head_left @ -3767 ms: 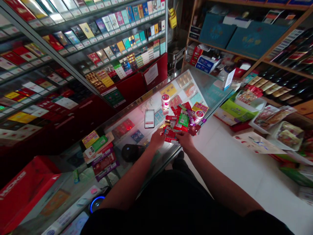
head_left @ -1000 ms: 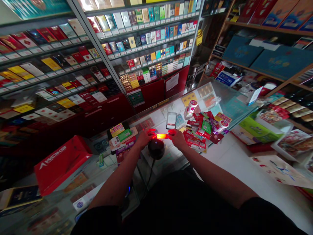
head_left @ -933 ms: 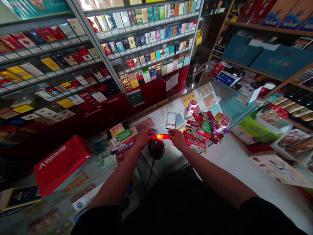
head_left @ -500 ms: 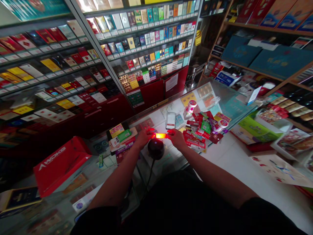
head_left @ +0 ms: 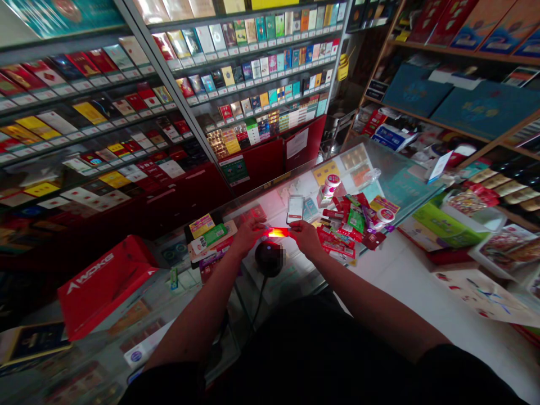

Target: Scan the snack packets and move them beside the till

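Both my hands hold a small red packet (head_left: 277,232) by its ends, over a glass counter (head_left: 392,180). My left hand (head_left: 248,232) pinches its left end and my right hand (head_left: 305,235) pinches its right end. The packet glows bright orange-red in the light of a black dome-shaped scanner (head_left: 269,257) that stands just below it on the counter. A phone (head_left: 295,208) lies flat just beyond the packet. A heap of red and green snack packets (head_left: 348,225) lies to the right of my right hand.
Small white tubs (head_left: 331,183) stand by the heap. A stack of cards and packs (head_left: 208,236) sits left of my left hand, a red box (head_left: 103,281) farther left. Shelves of cigarette packs (head_left: 236,79) fill the wall behind; boxed goods line wooden shelves (head_left: 442,95) at right.
Since several seconds ago my hands left the heap and brought one red packet left, above the scanner. Over the last second they have held it there almost still.
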`<action>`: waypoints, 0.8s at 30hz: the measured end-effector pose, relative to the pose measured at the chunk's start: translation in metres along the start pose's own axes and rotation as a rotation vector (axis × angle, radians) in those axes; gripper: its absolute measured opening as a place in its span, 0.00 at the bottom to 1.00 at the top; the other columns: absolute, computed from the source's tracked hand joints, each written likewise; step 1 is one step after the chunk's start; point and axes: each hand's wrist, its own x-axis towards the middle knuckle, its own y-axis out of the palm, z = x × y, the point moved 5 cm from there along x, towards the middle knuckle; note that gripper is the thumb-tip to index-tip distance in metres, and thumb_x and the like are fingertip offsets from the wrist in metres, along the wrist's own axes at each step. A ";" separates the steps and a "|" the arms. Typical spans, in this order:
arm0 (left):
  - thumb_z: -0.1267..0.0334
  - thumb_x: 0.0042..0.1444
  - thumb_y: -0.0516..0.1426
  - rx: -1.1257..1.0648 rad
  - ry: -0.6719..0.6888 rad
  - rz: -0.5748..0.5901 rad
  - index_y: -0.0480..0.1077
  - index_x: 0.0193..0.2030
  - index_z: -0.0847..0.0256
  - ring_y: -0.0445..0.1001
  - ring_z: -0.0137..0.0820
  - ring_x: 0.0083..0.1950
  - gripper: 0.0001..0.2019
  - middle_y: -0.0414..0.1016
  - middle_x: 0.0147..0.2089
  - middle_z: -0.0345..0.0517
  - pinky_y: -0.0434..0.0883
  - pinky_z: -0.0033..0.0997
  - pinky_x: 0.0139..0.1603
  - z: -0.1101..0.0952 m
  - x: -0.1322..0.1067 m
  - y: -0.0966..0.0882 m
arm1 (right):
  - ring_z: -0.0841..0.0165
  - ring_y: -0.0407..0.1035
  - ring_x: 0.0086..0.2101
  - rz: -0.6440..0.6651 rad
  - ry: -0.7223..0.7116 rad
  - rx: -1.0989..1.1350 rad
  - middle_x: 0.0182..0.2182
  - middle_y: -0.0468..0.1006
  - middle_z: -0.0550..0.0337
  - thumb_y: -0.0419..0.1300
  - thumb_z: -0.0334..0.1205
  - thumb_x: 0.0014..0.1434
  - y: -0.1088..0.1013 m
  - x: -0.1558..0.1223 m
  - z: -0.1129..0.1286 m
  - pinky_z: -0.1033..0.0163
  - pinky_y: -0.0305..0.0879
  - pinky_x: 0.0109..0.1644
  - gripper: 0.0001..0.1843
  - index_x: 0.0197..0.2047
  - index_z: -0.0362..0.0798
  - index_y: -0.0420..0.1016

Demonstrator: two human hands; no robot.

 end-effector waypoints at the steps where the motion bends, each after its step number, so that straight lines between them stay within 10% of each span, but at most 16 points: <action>1: 0.58 0.41 0.73 -0.007 -0.003 0.000 0.75 0.50 0.63 0.78 0.32 0.37 0.28 0.80 0.37 0.43 0.72 0.34 0.42 -0.002 -0.001 0.000 | 0.62 0.78 0.35 0.002 0.007 0.020 0.32 0.84 0.58 0.68 0.40 0.48 0.000 0.000 0.001 0.59 0.71 0.41 0.16 0.43 0.48 0.80; 24: 0.56 0.47 0.72 0.124 0.046 -0.076 0.78 0.50 0.62 0.77 0.33 0.37 0.24 0.81 0.37 0.44 0.71 0.33 0.41 -0.033 -0.040 -0.003 | 0.61 0.78 0.36 0.084 0.001 0.160 0.33 0.84 0.56 0.71 0.46 0.47 0.009 -0.020 0.040 0.56 0.71 0.44 0.18 0.41 0.47 0.81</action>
